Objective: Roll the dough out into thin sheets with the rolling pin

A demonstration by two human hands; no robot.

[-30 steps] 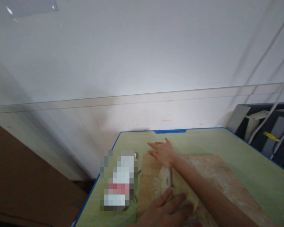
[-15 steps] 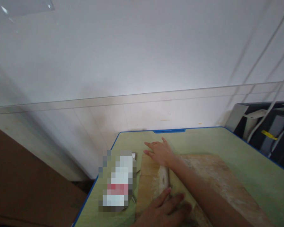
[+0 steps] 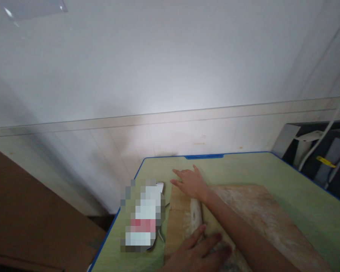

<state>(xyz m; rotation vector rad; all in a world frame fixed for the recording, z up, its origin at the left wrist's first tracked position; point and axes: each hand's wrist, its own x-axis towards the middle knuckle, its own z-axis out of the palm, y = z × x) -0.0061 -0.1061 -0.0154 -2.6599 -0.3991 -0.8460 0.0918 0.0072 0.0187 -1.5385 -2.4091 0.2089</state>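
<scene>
Rolling pin (image 3: 196, 214) lying under both hands on a floured wooden board (image 3: 178, 223).
The pin sits towards the board's left edge, running roughly from its far edge towards the near one, with a pale dough sheet (image 3: 211, 221) just to its right; the right hand (image 3: 191, 182) is flat over the pin's far end, fingers spread past the board's far edge, while the left hand (image 3: 200, 251), fingers apart, rests at the near part; a pixelated white-and-red item (image 3: 144, 213) lies by the bench's (image 3: 243, 168) left edge.
</scene>
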